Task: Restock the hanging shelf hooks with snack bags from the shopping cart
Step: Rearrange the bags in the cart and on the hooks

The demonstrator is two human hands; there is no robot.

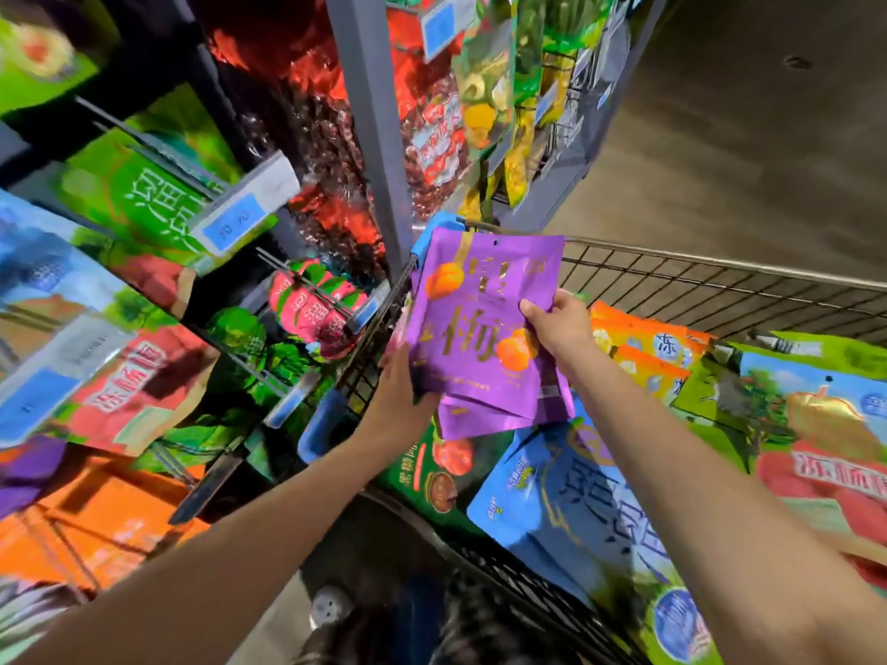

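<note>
Purple snack bags, several in a fanned stack, front bag facing the camera with gold lettering and two orange fruit prints; small hang hole at its top edge.

Head view:
- Stack is held in the air above the front left corner of the shopping cart, near the grey shelf post
- Left hand grips the lower left edge of the stack; fingers go behind the bags and are mostly hidden
- Right hand pinches the right edge, thumb pressed on the front bag, other fingers behind it
- Cart holds more bags lying flat: blue bag just below the stack, dark green bag beside it, orange bags to the right behind the right hand
- Shelf hooks at left carry hanging bags, blurred; pink bags hang on a hook close to the cart's edge
- Blue and white price tag sits at a hook tip; print unreadable
</note>
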